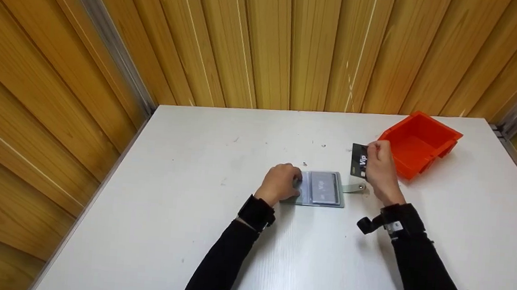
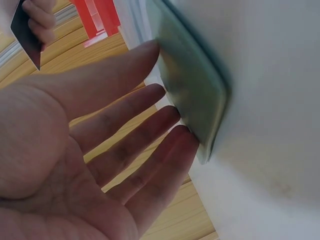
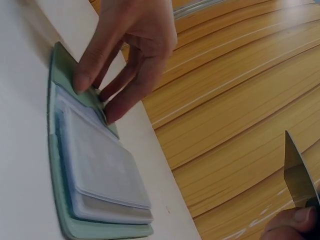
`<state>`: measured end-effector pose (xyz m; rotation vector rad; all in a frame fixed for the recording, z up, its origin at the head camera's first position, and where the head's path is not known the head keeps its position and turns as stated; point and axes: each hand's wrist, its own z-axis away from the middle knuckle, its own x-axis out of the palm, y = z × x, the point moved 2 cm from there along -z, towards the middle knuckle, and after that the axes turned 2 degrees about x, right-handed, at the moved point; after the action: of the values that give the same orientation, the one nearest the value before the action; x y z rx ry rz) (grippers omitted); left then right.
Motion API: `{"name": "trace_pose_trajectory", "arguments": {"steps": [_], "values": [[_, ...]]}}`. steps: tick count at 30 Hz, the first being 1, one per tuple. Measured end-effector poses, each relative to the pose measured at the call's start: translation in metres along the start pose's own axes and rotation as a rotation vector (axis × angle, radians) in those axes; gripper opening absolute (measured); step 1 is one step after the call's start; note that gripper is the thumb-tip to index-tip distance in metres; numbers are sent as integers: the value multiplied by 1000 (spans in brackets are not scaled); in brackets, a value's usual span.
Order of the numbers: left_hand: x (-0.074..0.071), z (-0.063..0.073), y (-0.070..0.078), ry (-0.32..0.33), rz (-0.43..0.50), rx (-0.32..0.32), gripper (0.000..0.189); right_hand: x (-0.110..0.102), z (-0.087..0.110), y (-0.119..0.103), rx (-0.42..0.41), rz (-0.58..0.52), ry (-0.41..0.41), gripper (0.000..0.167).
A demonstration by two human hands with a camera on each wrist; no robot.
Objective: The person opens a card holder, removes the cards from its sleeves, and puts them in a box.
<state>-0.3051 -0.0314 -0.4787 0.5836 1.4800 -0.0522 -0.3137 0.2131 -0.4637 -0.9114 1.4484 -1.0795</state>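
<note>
Wood-patterned panels (image 1: 266, 44) stand behind and to the left of a white table (image 1: 178, 231), which carries everything else. Two black sleeves (image 1: 219, 264) reach in from the near side. An orange-red bin (image 1: 417, 146) sits at the table's far right, set at an angle. A pale green card holder (image 3: 105, 230) lies open and flat on the table, left of the bin and well apart from it. The left hand (image 1: 279, 182) holds the holder's left flap, thumb on its inner face and curved fingers at the far edge. The right hand (image 1: 382, 166) is raised just in front of the bin, clamped with thumb and fingers on a dark card. Each wrist wears a black band (image 1: 257, 213). Clear pockets (image 1: 324, 188) fill the holder's right side, with "Vip" faintly showing through. That dark card (image 1: 357, 164), also lettered "Vip", is between holder and bin, above the table. A small strap (image 1: 353, 188) with a snap sticks out from the holder's right edge.
</note>
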Motion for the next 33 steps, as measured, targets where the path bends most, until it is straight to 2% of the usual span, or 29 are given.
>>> {"name": "trace_pose_trajectory", "arguments": {"steps": [6, 10, 14, 19, 26, 30, 33], "values": [[0, 0, 1, 6, 10, -3, 34, -23, -19, -11, -15, 11, 63, 36], [1, 2, 1, 8, 4, 4, 33, -42, -36, -9, 18, 45, 110, 30], [2, 4, 2, 12, 3, 11, 33, -64, -54, -3, 88, 62, 153, 27], [0, 5, 5, 17, -2, 15, 32, -85, -73, 4, 111, 111, 198, 35], [-2, 2, 5, 9, -18, 8, 35, -99, -92, 15, 69, 349, 283, 49], [1, 1, 5, 2, -18, 0, 35, -99, -97, 25, 45, 549, 320, 47], [3, 1, 5, 3, -10, 3, 34, -97, -98, 34, 6, 697, 307, 45]]}}
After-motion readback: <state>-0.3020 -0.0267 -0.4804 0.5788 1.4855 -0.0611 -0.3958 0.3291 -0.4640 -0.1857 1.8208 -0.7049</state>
